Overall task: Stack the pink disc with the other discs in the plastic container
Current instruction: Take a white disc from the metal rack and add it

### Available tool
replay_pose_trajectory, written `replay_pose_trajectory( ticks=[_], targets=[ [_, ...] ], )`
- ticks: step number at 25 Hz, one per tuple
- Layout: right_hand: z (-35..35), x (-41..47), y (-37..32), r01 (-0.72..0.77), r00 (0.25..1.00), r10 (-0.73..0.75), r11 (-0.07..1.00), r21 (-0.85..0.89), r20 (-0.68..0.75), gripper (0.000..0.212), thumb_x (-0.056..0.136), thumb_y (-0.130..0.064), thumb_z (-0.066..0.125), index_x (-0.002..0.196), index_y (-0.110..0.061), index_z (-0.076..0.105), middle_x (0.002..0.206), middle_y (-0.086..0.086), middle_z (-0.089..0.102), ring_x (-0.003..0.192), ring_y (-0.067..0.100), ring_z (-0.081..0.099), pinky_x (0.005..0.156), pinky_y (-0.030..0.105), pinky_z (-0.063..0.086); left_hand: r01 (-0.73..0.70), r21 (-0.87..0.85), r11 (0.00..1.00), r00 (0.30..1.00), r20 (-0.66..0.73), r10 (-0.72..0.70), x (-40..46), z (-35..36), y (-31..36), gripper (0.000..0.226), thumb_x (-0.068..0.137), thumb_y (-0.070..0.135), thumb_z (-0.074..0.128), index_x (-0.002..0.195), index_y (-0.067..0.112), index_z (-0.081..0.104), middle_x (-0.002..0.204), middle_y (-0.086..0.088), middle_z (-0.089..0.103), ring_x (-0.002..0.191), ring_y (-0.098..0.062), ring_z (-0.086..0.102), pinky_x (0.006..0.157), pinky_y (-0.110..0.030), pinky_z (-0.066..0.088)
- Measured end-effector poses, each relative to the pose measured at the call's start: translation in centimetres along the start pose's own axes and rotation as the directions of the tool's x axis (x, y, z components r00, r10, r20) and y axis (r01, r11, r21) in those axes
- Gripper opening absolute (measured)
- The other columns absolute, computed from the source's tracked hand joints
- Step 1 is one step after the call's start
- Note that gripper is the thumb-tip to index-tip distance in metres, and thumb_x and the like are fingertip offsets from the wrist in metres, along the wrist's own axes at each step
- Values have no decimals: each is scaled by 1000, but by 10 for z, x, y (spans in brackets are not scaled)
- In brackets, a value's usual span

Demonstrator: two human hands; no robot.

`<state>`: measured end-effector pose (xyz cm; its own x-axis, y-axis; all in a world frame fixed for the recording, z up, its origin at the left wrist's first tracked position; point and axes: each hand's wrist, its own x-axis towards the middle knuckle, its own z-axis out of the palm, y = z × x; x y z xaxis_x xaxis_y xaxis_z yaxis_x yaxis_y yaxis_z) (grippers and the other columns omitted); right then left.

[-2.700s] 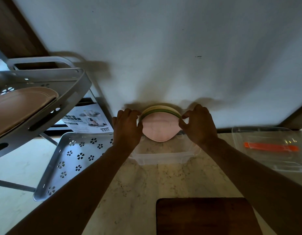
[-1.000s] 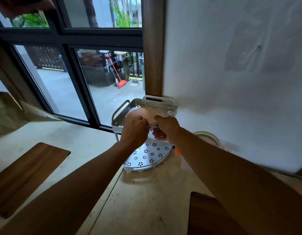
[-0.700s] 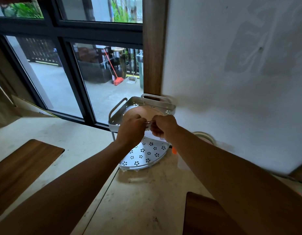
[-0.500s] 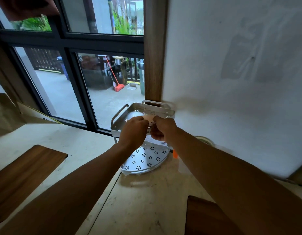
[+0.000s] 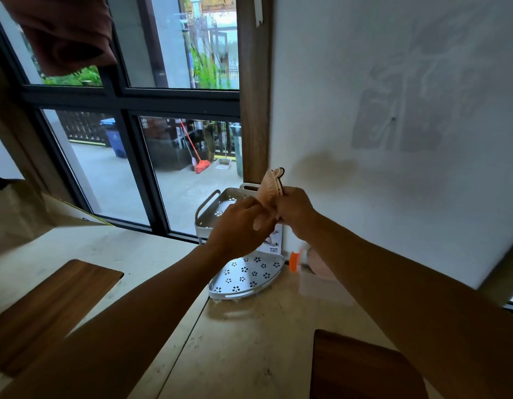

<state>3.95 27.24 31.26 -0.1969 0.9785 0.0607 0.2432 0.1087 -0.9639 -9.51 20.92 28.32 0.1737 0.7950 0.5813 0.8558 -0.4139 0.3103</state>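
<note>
1. Kitchen-ish corner: pale stone countertop (image 5: 243, 341) running up to a big dark-framed window (image 5: 120, 96) on the left and a plain white wall (image 5: 393, 82) on the right, with a wooden post (image 5: 254, 90) between them. Outside there's a paved yard.
2. Far left on the counter, a wooden board (image 5: 48, 306) lies flat. Another dark wooden board (image 5: 362, 367) sits at the near right edge.
3. Middle, tucked in the corner: a white two-tier rack (image 5: 209, 208) with flower-shaped holes; its lower shelf (image 5: 246, 276) rests on the counter.
4. Left hand (image 5: 238, 228) is raised over the rack, fingers curled around the lower edge of the pink disc (image 5: 269, 191).
5. The disc is up in the air above the rack's top tier, tilted nearly on edge, with a dark rim showing at its top.
6. Right hand (image 5: 295, 208) is pinched onto the disc's right side, so both hands are holding it together.
7. Just right of the rack, near the wall, a bit of the plastic container (image 5: 313, 286) peeks out under the right forearm, with something orange (image 5: 293, 261) beside it and a pinkish disc (image 5: 318, 263) standing in it. It's mostly hidden.
</note>
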Motion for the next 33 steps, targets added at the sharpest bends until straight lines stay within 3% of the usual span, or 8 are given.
replay_pose_trajectory(
  ticks=[4, 8, 14, 18, 21, 28, 30, 33],
  targets=[
    [-39, -23, 0, 180, 983, -167, 950, -255, 72, 19, 88, 0, 52, 82, -14, 63, 72, -2, 60, 67, 16, 57, 55, 24, 42, 192, -89, 977, 977, -79, -199, 7, 3, 4, 22, 90, 30, 61, 107, 17, 65, 116, -4, 62, 100, -21, 61, 78, -30, 48],
    [-82, -48, 16, 208, 978, -182, 900, -384, 104, 31, 82, 6, 49, 71, -21, 59, 70, -2, 59, 65, 12, 53, 55, 25, 37, 326, -178, 929, 940, -42, -338, 13, 19, 15, 52, 92, 29, 60, 138, 13, 42, 140, -15, 48, 126, -29, 46, 98, -39, 41],
    [-131, -66, 58, 144, 989, -124, 905, -400, 76, 21, 85, 5, 49, 93, -6, 65, 88, 12, 63, 80, 25, 58, 63, 29, 42, 290, -273, 917, 953, 174, -250, 13, 63, 47, 19, 98, 27, 46, 104, 21, 62, 98, -5, 69, 84, -17, 62, 62, -23, 43],
    [-151, -66, 87, 149, 989, -137, 908, -392, 57, 28, 85, 4, 51, 108, -8, 63, 100, 8, 63, 89, 23, 57, 67, 27, 44, 249, -369, 896, 963, 197, -186, 16, 94, 63, 26, 98, 26, 48, 121, 22, 60, 110, -3, 67, 94, -18, 61, 77, -30, 50],
    [-155, -65, 104, 142, 990, -132, 942, -303, 52, 41, 85, 4, 49, 119, -15, 61, 112, 2, 64, 98, 17, 59, 73, 26, 46, 179, -387, 905, 976, 185, -114, 19, 116, 68, 29, 96, 29, 54, 124, 24, 60, 114, -2, 68, 97, -13, 59, 80, -25, 44],
    [-155, -52, 182, 62, 998, -54, 939, -339, 33, 42, 87, 1, 51, 121, -21, 61, 119, 1, 62, 104, 17, 56, 80, 29, 43, 309, -359, 881, 940, 259, -224, 7, 181, 62, 10, 92, 29, 61, 99, 28, 68, 82, 11, 66, 69, 8, 58, 57, -5, 40],
    [-152, -49, 213, 47, 998, -29, 925, -377, 54, 38, 90, -2, 51, 123, -18, 60, 122, 4, 63, 107, 20, 57, 83, 30, 43, 330, -316, 889, 923, 306, -234, -4, 202, 55, 11, 91, 31, 64, 93, 22, 68, 81, 4, 69, 68, 1, 59, 56, -8, 42],
    [-149, -49, 261, 27, 996, 9, 912, -410, 84, 35, 94, -6, 51, 124, -22, 58, 121, 4, 64, 107, 21, 59, 79, 29, 44, 361, -260, 896, 884, 401, -240, -20, 239, 43, 19, 90, 31, 65, 93, 14, 69, 85, -2, 71, 77, -14, 63, 70, -29, 48]
  ],
)
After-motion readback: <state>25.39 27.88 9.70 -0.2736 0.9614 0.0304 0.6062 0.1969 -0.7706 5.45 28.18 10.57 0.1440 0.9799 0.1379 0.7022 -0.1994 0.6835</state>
